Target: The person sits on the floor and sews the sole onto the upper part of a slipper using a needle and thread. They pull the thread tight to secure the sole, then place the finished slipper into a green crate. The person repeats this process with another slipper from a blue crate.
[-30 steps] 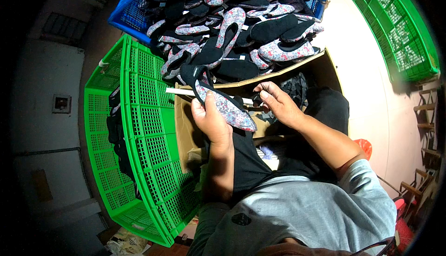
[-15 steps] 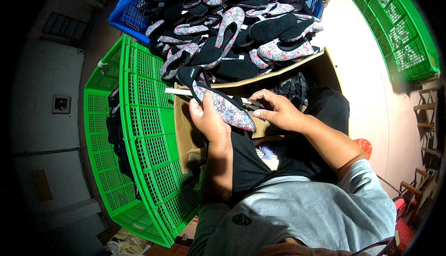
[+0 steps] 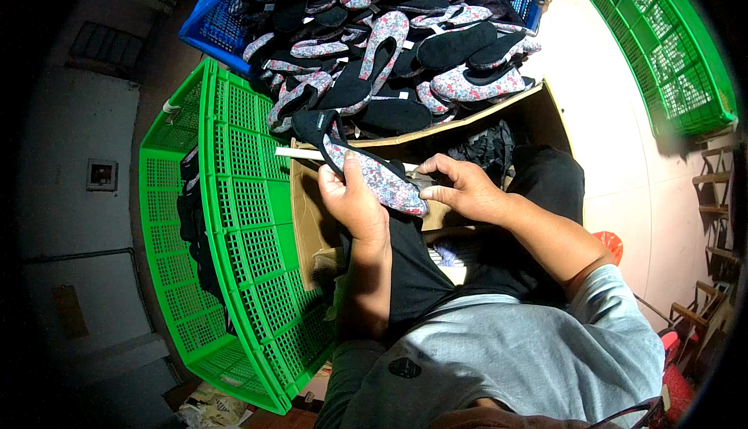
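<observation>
A slipper [image 3: 383, 182] with a floral upper in grey, pink and blue and a black lining is gripped in my left hand [image 3: 355, 204], thumb on its upper. Its black heel end points up and away to the left, its toe toward my right hand. My right hand [image 3: 474, 189] is at the toe end, thumb and forefinger curled round a small dark metal tool [image 3: 421, 178], mostly hidden by the fingers. Beneath the slipper, a white strip [image 3: 300, 153] lies across an open cardboard box [image 3: 306, 222].
Ahead, similar slippers [image 3: 389, 51] heap up in and before a blue crate [image 3: 210, 28]. A tall green crate [image 3: 253, 226] with dark items stands close on my left. Another green crate [image 3: 662, 43] is at the far right. Dark scraps [image 3: 483, 148] lie in the cardboard box.
My right fingers have moved slightly closer round the slipper's toe, and the tool shows less. The slipper's heel has shifted a little left; my left hand keeps its hold.
</observation>
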The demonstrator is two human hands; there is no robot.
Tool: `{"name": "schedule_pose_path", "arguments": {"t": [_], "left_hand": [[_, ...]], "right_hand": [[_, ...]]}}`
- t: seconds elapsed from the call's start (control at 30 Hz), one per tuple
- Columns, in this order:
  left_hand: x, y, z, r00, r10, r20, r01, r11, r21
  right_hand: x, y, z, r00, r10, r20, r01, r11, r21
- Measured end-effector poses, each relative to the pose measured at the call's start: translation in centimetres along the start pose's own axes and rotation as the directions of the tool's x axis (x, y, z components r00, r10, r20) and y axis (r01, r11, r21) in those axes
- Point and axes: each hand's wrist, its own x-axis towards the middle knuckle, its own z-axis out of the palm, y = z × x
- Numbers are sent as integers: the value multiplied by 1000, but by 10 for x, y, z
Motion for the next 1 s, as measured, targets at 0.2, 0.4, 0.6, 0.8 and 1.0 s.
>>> {"name": "schedule_pose_path", "arguments": {"t": [0.2,0.4,0.6,0.8,1.0], "left_hand": [[-1,-3,-1,1000,20,21,-21,1000,14],[-2,-4,-1,999,38,37,-39,999,25],[-1,-7,-4,998,44,42,-47,997,65],[-1,-8,-4,998,42,35,-45,996,74],[-1,-8,-5,999,41,34,-44,995,84]], "right_hand": [[0,-3,0,1000,1,23,0,999,-44],[0,-4,1,1000,-21,-7,21,996,-82],[1,-5,2,1000,-13,-3,13,997,-80],[1,-3,3,1000,-31,-6,30,998,-63],[1,1,4,999,-37,-11,36,997,-67]]}}
